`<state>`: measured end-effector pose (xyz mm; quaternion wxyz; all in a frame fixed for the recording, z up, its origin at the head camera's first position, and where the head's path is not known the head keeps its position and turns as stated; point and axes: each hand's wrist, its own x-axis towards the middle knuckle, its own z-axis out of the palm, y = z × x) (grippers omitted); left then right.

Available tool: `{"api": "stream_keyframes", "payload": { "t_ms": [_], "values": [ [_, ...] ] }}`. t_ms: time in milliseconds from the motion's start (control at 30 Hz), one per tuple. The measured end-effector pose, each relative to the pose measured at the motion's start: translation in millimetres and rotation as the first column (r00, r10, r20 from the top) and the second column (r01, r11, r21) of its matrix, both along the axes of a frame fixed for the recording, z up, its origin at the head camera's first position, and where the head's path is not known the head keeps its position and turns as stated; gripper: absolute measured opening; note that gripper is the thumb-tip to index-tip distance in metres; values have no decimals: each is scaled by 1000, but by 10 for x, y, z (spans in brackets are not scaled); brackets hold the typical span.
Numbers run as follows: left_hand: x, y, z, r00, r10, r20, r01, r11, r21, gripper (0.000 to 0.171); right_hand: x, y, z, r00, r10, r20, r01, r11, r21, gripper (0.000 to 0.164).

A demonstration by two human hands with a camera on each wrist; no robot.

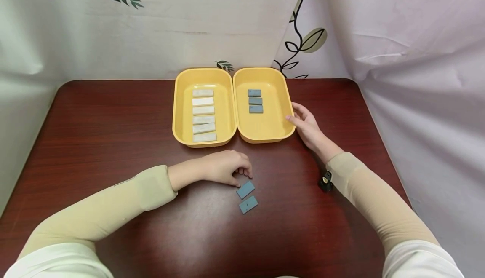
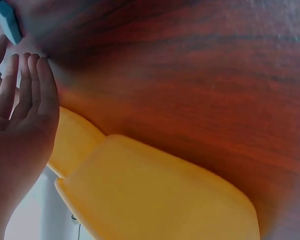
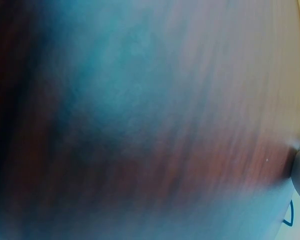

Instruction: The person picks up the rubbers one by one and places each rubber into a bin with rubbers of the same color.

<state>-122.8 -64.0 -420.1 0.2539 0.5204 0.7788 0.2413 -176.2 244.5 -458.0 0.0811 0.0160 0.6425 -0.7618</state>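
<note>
My left hand [image 1: 227, 167] hovers low over the table, fingers loosely bent, with nothing visible in its grasp. Just beyond its thumb lies a blue-grey rectangular tile [image 1: 245, 190]. A second blue-grey tile [image 1: 248, 205] is slightly nearer to me. In the left wrist view, part of a blue tile [image 2: 8, 22] shows past the fingertips [image 2: 44, 62]. My right hand [image 1: 308, 128] grips the right side of the right yellow tray [image 1: 267, 134], thumb over the rim. Three blue-grey tiles [image 1: 255, 101] lie in a column inside that tray.
Left of it, touching, stands another yellow tray [image 1: 223, 137] with several whitish tiles [image 1: 203, 110] in a column. Both trays sit on the dark red wooden table [image 1: 113, 143], near its back edge. White patterned curtains [image 1: 182, 25] enclose the table. A black device [image 1: 325, 182] is by the right wrist.
</note>
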Motion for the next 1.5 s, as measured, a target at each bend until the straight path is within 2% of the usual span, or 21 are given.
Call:
{"api": "stream_keyframes", "payload": {
  "t_ms": [433, 800, 1100, 1500],
  "values": [
    [10, -8, -98, 1000, -2, -17, 2, 1000, 27, 37, -10, 6, -5, 1000, 9, 3, -9, 1000, 10, 61],
    [49, -29, -149, 992, -43, -120, 42, 999, -7, 43, -18, 11, -11, 1000, 16, -13, -16, 1000, 15, 58],
    [106, -31, -177, 981, -79, -178, 78, 997, -10, 49, -9, 5, -13, 1000, 12, -11, -12, 1000, 10, 56],
    [134, -24, -184, 967, -95, -235, 92, 995, -27, 45, -17, 12, -16, 1000, 6, 0, -6, 1000, 24, 60]
  ]
}}
